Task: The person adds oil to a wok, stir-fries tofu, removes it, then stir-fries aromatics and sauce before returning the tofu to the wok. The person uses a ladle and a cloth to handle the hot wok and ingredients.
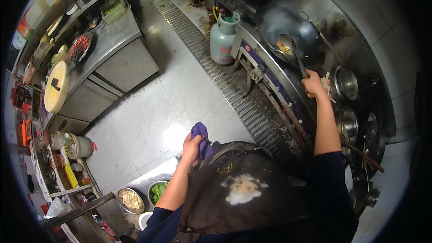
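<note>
My right hand [313,83] grips the handle of a metal cooking ladle [293,48], whose bowl rests inside a large dark wok [312,40] on the range. Yellow and orange food [283,48] lies beside the ladle's bowl, near the wok's near-left edge, and steam rises there. My left hand [192,148] holds a bunched purple cloth [201,140] in front of my apron, away from the wok. Just past my right hand, pale strips of food [326,86] lie next to a metal bowl [346,82].
A gas cylinder [223,42] stands against the range front, beside a floor drain grate [209,71]. Across the aisle, a steel counter [114,37] carries a round cutting board with a cleaver [55,84]. Bowls of greens [158,190] and pale food [131,200] sit by my left elbow.
</note>
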### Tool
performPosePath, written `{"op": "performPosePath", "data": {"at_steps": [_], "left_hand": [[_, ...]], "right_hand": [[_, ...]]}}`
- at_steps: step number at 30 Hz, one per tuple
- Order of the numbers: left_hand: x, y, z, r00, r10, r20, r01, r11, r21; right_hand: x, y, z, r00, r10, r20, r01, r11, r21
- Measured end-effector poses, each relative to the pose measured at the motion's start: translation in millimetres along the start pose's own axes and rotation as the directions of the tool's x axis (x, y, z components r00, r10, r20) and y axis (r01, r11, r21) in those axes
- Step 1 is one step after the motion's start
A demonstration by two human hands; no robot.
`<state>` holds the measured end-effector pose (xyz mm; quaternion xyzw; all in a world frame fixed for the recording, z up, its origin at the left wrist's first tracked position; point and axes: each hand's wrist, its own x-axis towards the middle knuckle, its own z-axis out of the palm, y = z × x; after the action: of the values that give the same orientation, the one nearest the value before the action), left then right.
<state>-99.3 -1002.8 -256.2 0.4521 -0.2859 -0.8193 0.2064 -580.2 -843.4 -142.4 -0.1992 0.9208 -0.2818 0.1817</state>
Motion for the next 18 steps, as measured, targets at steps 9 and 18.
{"op": "performPosePath", "data": {"at_steps": [9, 18], "left_hand": [[-11.7, 19.5, 7.8, 0.996, -0.021, 0.09, 0.012, 0.995, 0.102], [-5.1, 3.2, 5.5, 0.996, 0.051, 0.067, -0.039, 0.984, -0.175]], "right_hand": [[43.0, -4.5, 13.9, 0.98, 0.178, -0.088, -0.15, 0.955, 0.257], [-8.9, -14.8, 4.8, 0.998, 0.06, 0.036, -0.059, 0.998, -0.038]]}}
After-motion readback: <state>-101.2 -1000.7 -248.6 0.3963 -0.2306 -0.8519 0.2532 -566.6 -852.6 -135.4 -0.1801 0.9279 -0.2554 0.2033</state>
